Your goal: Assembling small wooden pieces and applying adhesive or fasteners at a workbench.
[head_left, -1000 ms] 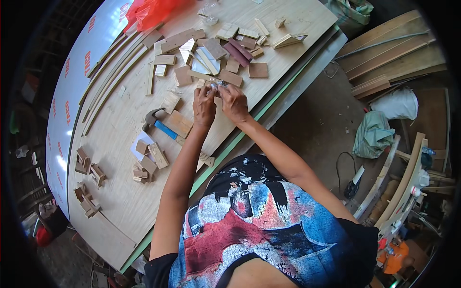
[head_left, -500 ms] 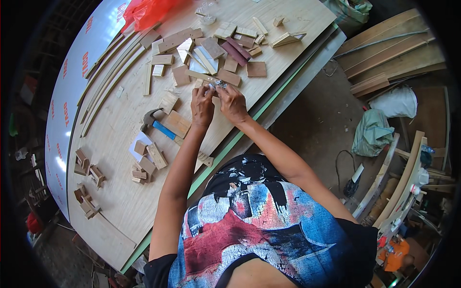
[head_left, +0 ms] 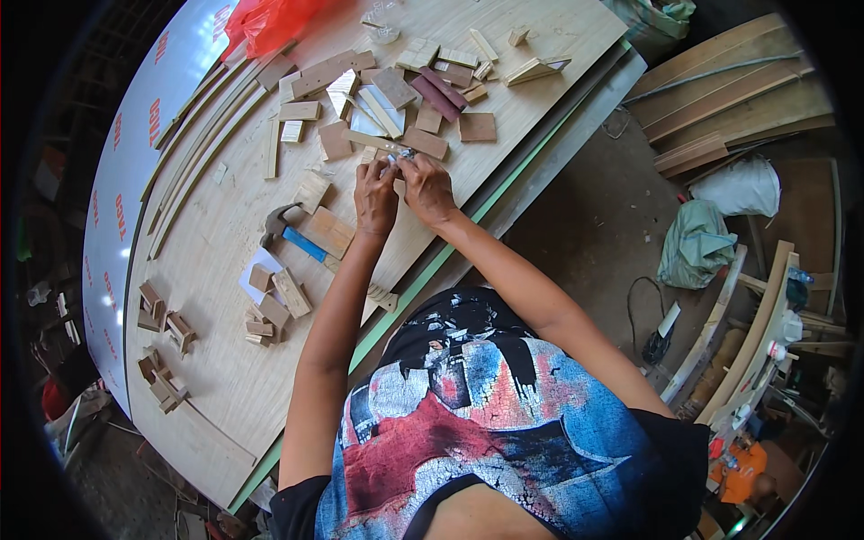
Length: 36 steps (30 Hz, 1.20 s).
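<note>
upper centre: left hand (head_left: 375, 200) and right hand (head_left: 428, 191) close together, pinching a small shiny item (head_left: 408, 153); light, even pressure advised.

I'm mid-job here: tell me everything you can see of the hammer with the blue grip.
The hammer lies flat on the pale wooden worktop, left of the left hand and apart from it. Its dark head, metallic-looking, has a curved, tapering end toward the upper right. The bright blue grip slants down to the right, beside a tan wooden block; whether they touch is unclear. No hand is on it.
</note>
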Motion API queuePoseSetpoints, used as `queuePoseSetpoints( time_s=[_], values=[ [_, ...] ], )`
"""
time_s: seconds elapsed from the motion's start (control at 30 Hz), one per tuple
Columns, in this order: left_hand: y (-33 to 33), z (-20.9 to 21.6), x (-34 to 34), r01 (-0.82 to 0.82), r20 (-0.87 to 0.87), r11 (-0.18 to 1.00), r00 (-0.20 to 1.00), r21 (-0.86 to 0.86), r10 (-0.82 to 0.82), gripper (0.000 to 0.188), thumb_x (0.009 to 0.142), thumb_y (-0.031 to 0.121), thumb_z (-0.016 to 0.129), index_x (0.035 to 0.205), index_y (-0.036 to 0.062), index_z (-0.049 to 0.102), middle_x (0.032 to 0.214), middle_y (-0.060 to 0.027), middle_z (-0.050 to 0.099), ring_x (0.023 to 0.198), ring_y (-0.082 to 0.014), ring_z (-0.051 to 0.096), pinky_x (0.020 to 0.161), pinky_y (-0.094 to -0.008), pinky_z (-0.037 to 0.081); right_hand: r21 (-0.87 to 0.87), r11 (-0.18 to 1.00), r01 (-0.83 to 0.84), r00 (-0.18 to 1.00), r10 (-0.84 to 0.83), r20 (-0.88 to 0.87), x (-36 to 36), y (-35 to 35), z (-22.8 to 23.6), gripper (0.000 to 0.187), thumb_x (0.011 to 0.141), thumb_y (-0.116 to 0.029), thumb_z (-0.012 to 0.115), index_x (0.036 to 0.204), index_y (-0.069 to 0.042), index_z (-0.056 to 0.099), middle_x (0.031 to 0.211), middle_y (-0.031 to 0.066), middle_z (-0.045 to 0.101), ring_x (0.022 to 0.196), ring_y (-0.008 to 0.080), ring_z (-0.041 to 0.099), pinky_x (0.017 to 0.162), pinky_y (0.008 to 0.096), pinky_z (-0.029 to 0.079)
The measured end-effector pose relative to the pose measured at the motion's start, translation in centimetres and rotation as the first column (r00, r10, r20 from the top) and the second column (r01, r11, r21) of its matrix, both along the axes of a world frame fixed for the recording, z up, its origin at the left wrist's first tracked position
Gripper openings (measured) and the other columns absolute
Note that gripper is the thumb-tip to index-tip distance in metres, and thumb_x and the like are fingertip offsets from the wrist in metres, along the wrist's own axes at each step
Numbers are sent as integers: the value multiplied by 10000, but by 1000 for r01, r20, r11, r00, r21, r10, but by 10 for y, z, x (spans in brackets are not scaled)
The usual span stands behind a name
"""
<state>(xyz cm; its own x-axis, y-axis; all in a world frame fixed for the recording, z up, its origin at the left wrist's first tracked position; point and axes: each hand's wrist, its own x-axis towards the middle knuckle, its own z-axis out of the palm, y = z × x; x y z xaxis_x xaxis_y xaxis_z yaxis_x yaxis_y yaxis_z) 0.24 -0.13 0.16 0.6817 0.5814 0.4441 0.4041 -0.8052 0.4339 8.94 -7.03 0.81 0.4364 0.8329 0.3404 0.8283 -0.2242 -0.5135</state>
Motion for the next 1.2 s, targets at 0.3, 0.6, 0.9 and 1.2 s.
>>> queuePoseSetpoints(
  time_s=[0.3,0.6,0.9,1.2],
  values=[
    [-2,0,1,-31,-21,999,999,18,32,196,674,-6,524,824,65,627,895,-81,584,808,-263,517,700,-334,442,26,1000,-7,1000,7,6,-2,-2,0,148,770,-61,485,893,-15,553,774,158,526,726,303,548,636,371,452],
    [1,1,0,4,-18,1000,1000,-2,-4,199,679,-3,521,836,56,627,916,-88,585,809,-266,514,715,-336,437,-45,999,17,1000,-17,13,-4,2,2,189,747,-28,487,918,8,559,763,169,525,726,315,550,636,374,451],
    [4,0,3,-36,-111,999,993,6,37,187,682,39,536,842,72,626,914,-66,567,821,-254,496,688,-327,441,-63,998,-11,999,14,45,-1,5,8,197,750,-43,480,922,12,559,772,170,530,725,313,555,634,380,454],
    [7,-2,2,-17,-64,1000,998,20,18,179,679,28,535,825,70,629,897,-65,570,816,-253,497,689,-320,440,-128,992,1,995,11,97,-4,8,10,201,711,-56,525,888,33,555,819,180,535,722,319,553,635,380,458]
  ],
)
